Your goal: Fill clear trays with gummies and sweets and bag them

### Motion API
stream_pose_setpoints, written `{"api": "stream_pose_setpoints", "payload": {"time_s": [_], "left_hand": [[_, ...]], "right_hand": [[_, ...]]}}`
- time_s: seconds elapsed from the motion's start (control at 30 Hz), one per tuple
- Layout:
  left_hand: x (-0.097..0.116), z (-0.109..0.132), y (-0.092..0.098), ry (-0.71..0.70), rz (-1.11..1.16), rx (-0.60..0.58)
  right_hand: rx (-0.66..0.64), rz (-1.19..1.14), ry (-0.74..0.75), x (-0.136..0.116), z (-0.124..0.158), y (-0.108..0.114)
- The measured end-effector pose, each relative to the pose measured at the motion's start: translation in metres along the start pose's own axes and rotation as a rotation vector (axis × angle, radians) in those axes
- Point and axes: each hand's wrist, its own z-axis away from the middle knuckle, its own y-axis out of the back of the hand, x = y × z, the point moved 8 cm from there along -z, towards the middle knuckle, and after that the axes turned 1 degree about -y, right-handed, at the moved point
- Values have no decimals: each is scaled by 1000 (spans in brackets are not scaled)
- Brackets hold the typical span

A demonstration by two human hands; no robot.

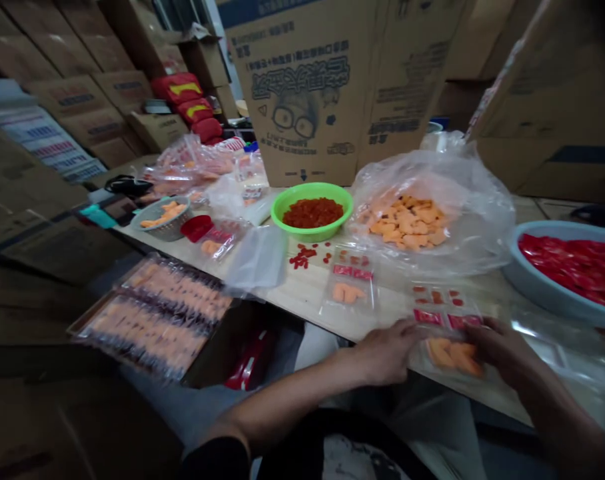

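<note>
My left hand (387, 352) and my right hand (502, 347) grip opposite sides of a transparent plastic packet (450, 350) at the table's front edge. It holds orange gummy pieces, with red labels and small red pieces near its top. Just beyond lies a similar packet (347, 283) on the pale wooden tabletop (302, 300), next to loose red gummies (300, 259). A green bowl (311, 211) of red gummies stands further back. A large plastic bag (427, 213) to its right holds orange gummies.
A blue basin (567, 267) of red pieces sits at the right. A grey basket (160, 219) of orange pieces and more plastic bags stand at the left. A tray of filled packets (155, 319) rests below the table edge. Cardboard cartons are stacked behind and around the table.
</note>
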Motion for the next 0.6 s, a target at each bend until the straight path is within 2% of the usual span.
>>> {"api": "stream_pose_setpoints", "payload": {"time_s": [0.07,0.1,0.17,0.2,0.23,0.27,0.33,0.4,0.5,0.6], "left_hand": [[-30,35,53,6,-48,157],[-53,58,86,65,-113,260],[-115,115,156,320,-267,490],[-147,145,187,475,-340,567],[-177,174,212,620,-398,606],[-204,196,228,724,-407,577],[-244,226,244,830,-364,511],[-267,237,247,838,-324,492],[-280,235,242,807,-302,528],[-278,230,237,761,-263,536]], "right_hand": [[-36,-90,-84,9,-2,2],[-36,-127,-112,11,-2,5],[-19,-145,-128,11,0,13],[-15,-139,-128,9,2,17],[-12,-129,-129,6,4,19],[-12,-120,-133,4,6,20],[-39,-110,-143,-4,10,15],[-94,-109,-145,-14,14,1],[-192,-136,-126,-32,23,-32],[-341,-165,-113,-48,36,-76]]}}
